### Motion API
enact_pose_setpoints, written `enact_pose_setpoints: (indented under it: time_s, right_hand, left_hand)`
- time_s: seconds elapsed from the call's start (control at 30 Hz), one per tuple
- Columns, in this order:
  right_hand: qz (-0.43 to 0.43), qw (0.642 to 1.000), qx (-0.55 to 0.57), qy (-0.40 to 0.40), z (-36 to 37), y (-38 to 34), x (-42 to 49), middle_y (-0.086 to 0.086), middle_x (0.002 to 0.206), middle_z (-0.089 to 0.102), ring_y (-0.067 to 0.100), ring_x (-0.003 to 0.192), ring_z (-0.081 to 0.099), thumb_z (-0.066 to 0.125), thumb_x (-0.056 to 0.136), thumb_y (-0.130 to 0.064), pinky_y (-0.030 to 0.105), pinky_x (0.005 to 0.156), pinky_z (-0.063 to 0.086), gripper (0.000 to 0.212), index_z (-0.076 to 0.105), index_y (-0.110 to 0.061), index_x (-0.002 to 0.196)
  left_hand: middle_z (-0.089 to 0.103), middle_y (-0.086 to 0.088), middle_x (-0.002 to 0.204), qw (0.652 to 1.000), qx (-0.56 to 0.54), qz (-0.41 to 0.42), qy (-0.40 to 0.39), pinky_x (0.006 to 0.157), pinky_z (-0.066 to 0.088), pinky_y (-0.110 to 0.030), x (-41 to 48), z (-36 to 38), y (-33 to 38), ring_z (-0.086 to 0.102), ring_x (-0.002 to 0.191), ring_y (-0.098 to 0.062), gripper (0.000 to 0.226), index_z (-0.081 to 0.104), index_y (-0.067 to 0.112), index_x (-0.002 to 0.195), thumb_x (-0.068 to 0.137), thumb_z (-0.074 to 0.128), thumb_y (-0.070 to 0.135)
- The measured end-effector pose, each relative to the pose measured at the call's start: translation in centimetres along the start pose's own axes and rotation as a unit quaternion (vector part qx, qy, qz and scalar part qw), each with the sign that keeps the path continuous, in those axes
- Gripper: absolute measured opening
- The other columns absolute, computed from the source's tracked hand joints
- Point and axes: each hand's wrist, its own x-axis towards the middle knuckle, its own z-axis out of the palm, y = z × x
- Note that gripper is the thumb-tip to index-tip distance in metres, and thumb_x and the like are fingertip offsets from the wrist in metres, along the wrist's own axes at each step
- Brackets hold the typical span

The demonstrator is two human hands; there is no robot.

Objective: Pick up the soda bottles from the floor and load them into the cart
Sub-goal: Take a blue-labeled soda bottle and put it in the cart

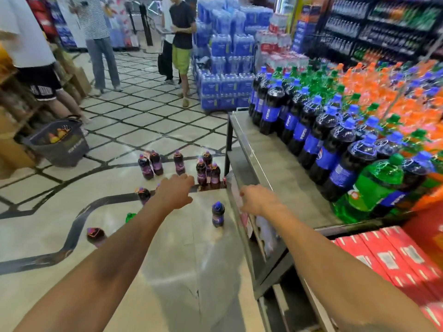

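Purple bottles (153,165): stood upright on the tiled floor (143,116), scattered left of the cart (271,164); lone bottle (218,214) just beside its near side.
Your left hand (176,191): hovered above them, fingers loosely bent, holding nothing.
Your right hand (257,200): near the cart rim, fingers loosely curled, empty.
Cart deck: cola bottles (309,140) in rows.

A cluster of soda bottles (182,166) stands on the floor (134,125) at centre frame, just left of the cart (271,164), whose deck carries rows of large bottles (335,140) across the right. The left hand (176,190) hangs before the cluster, and the right hand (257,200) is by the cart's near edge. A lone bottle (218,214) stands lower, between the arms. A basket (60,144) sits at left, and water packs (227,68) are stacked at upper centre.
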Motion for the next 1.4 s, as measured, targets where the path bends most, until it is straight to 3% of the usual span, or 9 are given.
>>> enact_pose_setpoints:
  time_s: [0.17,0.37,0.7,1.03,1.2,1.3,1.4]
  right_hand:
    - [0.008,1.0,-0.007,-0.008,-2.0,1.8,5.0,0.008,0.118,0.067,0.032,0.11,0.062,0.068,0.089,-0.03,0.035,0.079,0.045,0.029,0.062,-0.019,0.115]
    - [-0.002,1.0,0.013,0.003,-4.3,4.5,12.4,0.008,0.126,0.065,0.032,0.117,0.061,0.065,0.094,-0.027,0.035,0.081,0.043,0.038,0.058,-0.018,0.13]
    - [-0.019,0.997,0.08,-0.002,-7.9,7.7,25.6,0.006,0.128,0.067,0.03,0.118,0.063,0.068,0.093,-0.038,0.037,0.088,0.05,0.043,0.06,-0.018,0.13]
    - [-0.054,0.992,0.062,-0.091,-5.3,6.2,36.9,0.005,0.117,0.065,0.029,0.112,0.064,0.067,0.09,-0.032,0.04,0.089,0.054,0.024,0.056,-0.02,0.108]
    - [-0.036,0.988,0.074,-0.128,-2.0,5.3,42.5,0.006,0.132,0.062,0.029,0.123,0.06,0.071,0.091,-0.033,0.04,0.098,0.052,0.049,0.057,-0.019,0.136]
    - [0.002,0.983,0.093,-0.156,1.8,5.5,45.0,0.003,0.136,0.063,0.029,0.124,0.06,0.072,0.089,-0.034,0.039,0.098,0.052,0.056,0.054,-0.024,0.141]
    - [0.054,0.974,0.126,-0.178,5.4,6.0,47.6,0.005,0.131,0.066,0.03,0.116,0.063,0.072,0.086,-0.034,0.035,0.088,0.052,0.054,0.057,-0.026,0.137]
  left_hand:
    - [0.054,-0.005,0.137,1.0,-0.004,0.008,0.0,0.09,0.047,-0.044,5.9,-0.5,-1.1,0.053,0.124,-0.029,0.052,0.048,0.024,0.14,0.092,0.063,0.039]
    - [0.054,-0.006,0.136,1.0,-0.005,0.022,-0.006,0.096,0.044,-0.046,13.7,-1.3,-1.2,0.052,0.124,-0.03,0.05,0.048,0.021,0.137,0.094,0.063,0.042]
    - [0.055,-0.007,0.135,1.0,0.012,0.007,-0.028,0.091,0.046,-0.045,24.2,-2.8,-2.2,0.052,0.124,-0.03,0.055,0.046,0.022,0.142,0.092,0.065,0.038]
    - [0.055,-0.003,0.132,0.995,-0.005,-0.019,-0.102,0.095,0.047,-0.044,31.4,1.9,-6.6,0.053,0.12,-0.029,0.051,0.048,0.024,0.134,0.09,0.066,0.042]
    - [0.053,-0.001,0.142,0.99,-0.042,-0.011,-0.135,0.099,0.046,-0.042,36.3,6.0,-9.3,0.053,0.127,-0.027,0.052,0.048,0.025,0.136,0.091,0.067,0.041]
    - [0.052,-0.004,0.143,0.986,-0.045,0.004,-0.162,0.1,0.046,-0.042,39.6,8.8,-10.1,0.052,0.13,-0.028,0.056,0.047,0.024,0.14,0.092,0.067,0.045]
    - [0.053,-0.003,0.141,0.98,-0.049,0.018,-0.194,0.096,0.046,-0.043,43.1,11.9,-10.9,0.051,0.129,-0.028,0.056,0.048,0.025,0.14,0.092,0.066,0.045]
